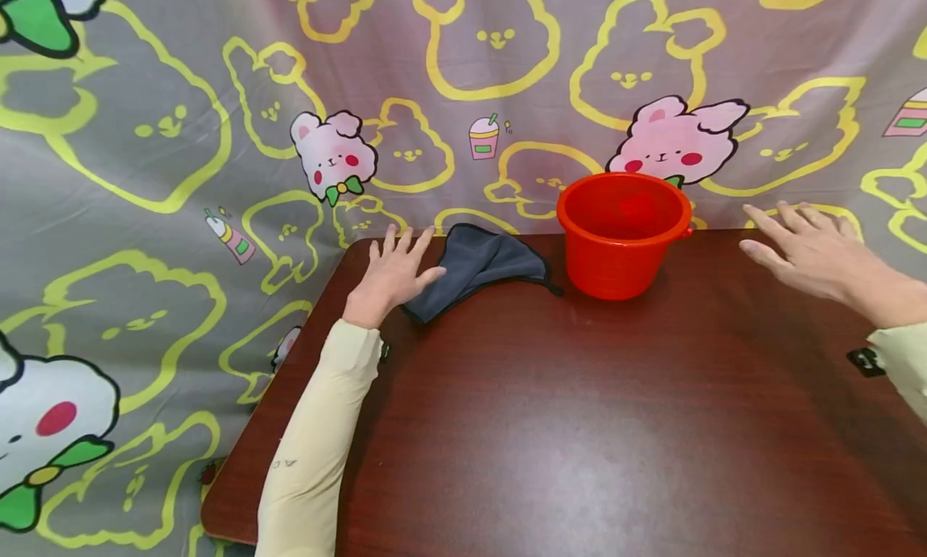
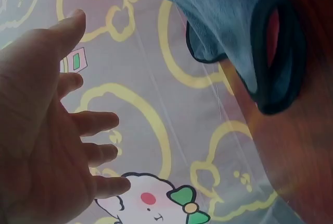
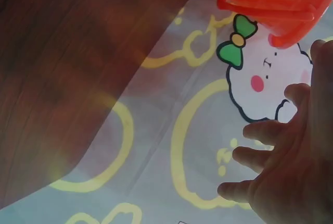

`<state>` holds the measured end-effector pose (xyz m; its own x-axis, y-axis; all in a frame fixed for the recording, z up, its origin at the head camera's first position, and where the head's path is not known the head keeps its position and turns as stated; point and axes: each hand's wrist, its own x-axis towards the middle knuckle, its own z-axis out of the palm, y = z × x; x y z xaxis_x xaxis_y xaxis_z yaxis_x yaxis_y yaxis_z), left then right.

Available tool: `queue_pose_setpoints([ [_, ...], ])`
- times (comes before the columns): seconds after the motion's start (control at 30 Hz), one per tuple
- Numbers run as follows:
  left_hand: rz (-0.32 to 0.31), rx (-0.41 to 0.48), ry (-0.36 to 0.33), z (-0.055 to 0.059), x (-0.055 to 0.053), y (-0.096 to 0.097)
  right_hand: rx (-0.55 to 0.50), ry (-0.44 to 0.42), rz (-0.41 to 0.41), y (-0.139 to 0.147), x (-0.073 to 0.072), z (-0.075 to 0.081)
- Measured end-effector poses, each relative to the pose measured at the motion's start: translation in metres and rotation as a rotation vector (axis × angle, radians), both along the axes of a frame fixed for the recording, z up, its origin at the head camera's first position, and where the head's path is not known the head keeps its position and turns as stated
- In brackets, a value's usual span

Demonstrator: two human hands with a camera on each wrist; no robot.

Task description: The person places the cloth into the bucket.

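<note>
Your left grip (image 1: 394,271) is a bare hand with fingers straight and spread, thumb out to the side; it has hold of nothing. Your right grip (image 1: 818,247) is much the same: fingers extended and parted, nothing held.

Blue-grey cloth (image 1: 485,263) lies folded on the far left of the bench (image 1: 579,428), just right of your left grip. In the head view your thumb tip overlaps its left part; the left wrist view shows a gap between hand and cloth. Dark edging runs round the cloth, and its far corner reaches the bench's far edge. A small dark loop (image 1: 555,289) at its right end lies just beside the bucket.

Red bucket (image 1: 615,267) stands upright near the far edge, mouth up, right of the cloth. It sits between the cloth and your right grip, so it blocks the straight line from one to the other. Your right grip is apart from it, off to the right. A red handle (image 3: 270,9) shows along the bucket's side in the right wrist view.

Curtain (image 1: 181,219), grey with yellow outlines and printed rabbits, hangs close behind the bench and down its left side, hemming in the far edge. Your pale left sleeve (image 1: 311,444) crosses above the bench's left side; the right sleeve (image 1: 905,364) comes in from the right, a black fitting (image 1: 865,362) just beneath it.
</note>
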<state>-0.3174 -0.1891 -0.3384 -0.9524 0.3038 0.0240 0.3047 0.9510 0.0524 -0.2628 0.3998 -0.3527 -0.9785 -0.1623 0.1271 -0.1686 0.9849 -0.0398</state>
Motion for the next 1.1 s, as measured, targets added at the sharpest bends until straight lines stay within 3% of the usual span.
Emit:
queue_pose_setpoints([
  [0.23,0.0,0.011,0.006,-0.006,-0.002,0.01,-0.078,0.011,0.049,-0.009,-0.004,0.004],
  [0.53,-0.035,0.048,0.029,-0.017,-0.005,0.027,-0.342,0.015,0.188,-0.03,-0.013,0.009],
  [0.77,-0.055,0.057,0.052,-0.025,-0.009,0.039,-0.403,-0.065,0.101,-0.041,-0.015,0.008],
  [1.1,-0.016,0.066,-0.063,-0.046,-0.015,0.048,-0.515,-0.061,0.043,-0.06,-0.013,-0.004],
])
